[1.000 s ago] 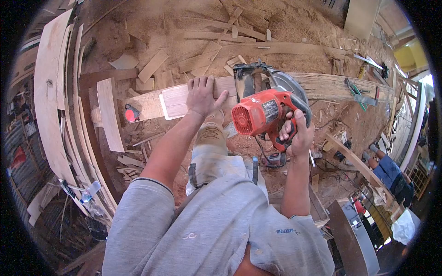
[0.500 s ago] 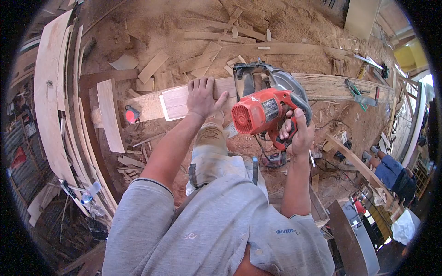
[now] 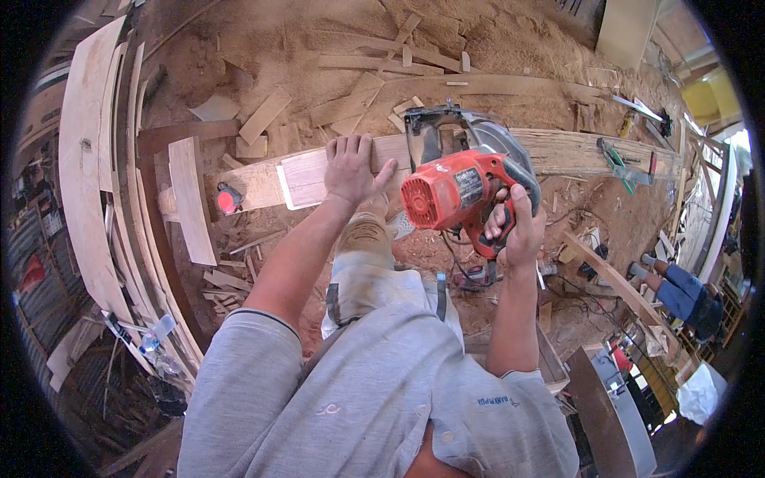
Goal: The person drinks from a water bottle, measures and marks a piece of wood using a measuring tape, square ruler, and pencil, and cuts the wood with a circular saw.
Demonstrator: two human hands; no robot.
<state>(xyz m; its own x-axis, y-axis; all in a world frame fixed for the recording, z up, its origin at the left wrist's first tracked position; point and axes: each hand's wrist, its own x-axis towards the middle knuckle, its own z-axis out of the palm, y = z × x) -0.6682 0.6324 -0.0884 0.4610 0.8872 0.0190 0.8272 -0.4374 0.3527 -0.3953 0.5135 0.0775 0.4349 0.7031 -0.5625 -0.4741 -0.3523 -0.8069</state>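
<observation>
A red circular saw (image 3: 446, 187) sits over a short pale board (image 3: 307, 179), its base plate near the board's right part. My right hand (image 3: 514, 223) is wrapped round the saw's rear handle. Flat on the board, just left of the saw, lies my left hand (image 3: 351, 169) with its fingers stretched out and thumb spread toward the saw. The short board rests on a long wooden beam (image 3: 574, 147). The saw's body hides the board's right end, and the blade cannot be made out.
A red-capped tape measure (image 3: 229, 199) lies on the beam's left part. Long planks (image 3: 84, 151) stand at the left. Offcuts (image 3: 264, 111) and sawdust cover the ground. A green-handled tool (image 3: 617, 163) lies at right. Another red power tool (image 3: 476, 277) is by my legs. A person (image 3: 685, 295) is at far right.
Very little differs. The saw has tilted or shifted slightly, and my left hand stays in the same place on the board. The person at far right has moved a little.
</observation>
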